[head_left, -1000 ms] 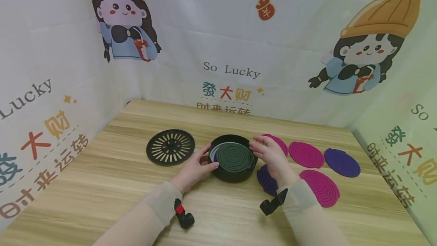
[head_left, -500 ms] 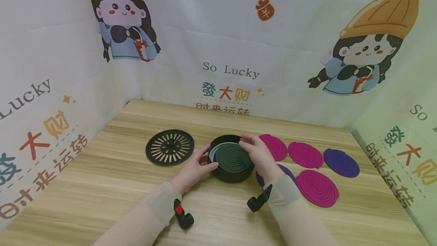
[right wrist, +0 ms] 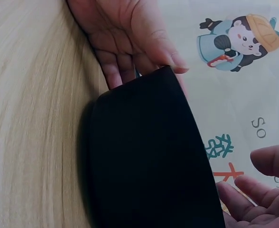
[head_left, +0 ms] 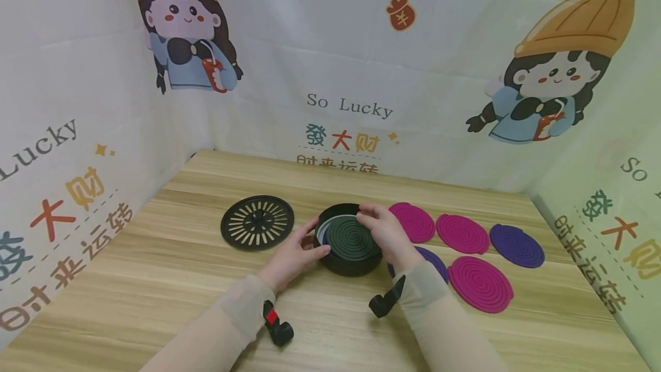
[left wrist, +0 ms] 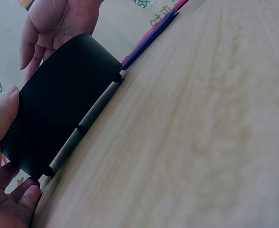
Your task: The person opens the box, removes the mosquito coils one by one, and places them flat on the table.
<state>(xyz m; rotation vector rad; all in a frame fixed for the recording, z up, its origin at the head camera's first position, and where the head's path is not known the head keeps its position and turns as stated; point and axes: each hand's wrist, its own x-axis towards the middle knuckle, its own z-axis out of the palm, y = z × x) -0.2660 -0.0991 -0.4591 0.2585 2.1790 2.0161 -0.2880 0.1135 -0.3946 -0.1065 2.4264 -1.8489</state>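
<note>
A round black mosquito coil tin (head_left: pixel 351 267) stands on the table in the head view. In it lies a dark green mosquito coil (head_left: pixel 354 237), with a sliver of blue below its left side. My left hand (head_left: pixel 289 260) grips the tin's left wall, thumb near the rim and fingers around the side; the right wrist view shows this left hand (right wrist: pixel 125 33) too. Over the tin's right side, my right hand (head_left: pixel 389 234) has loosely bent fingers near the far rim and the coil's edge. Whether they touch is hard to tell. This hand hides the right wall.
A slotted black lid (head_left: pixel 257 223) lies left of the tin. To the right lie pink coils (head_left: pixel 463 234) and purple coils (head_left: pixel 517 245), one purple coil (head_left: pixel 432 263) partly under my right wrist. A printed cloth (head_left: pixel 341 62) hangs behind the table.
My right hand has moved left, from beside the tin's right rim to over its right side, uncovering more of the pink and purple coils. My left hand and the tin stay put.
</note>
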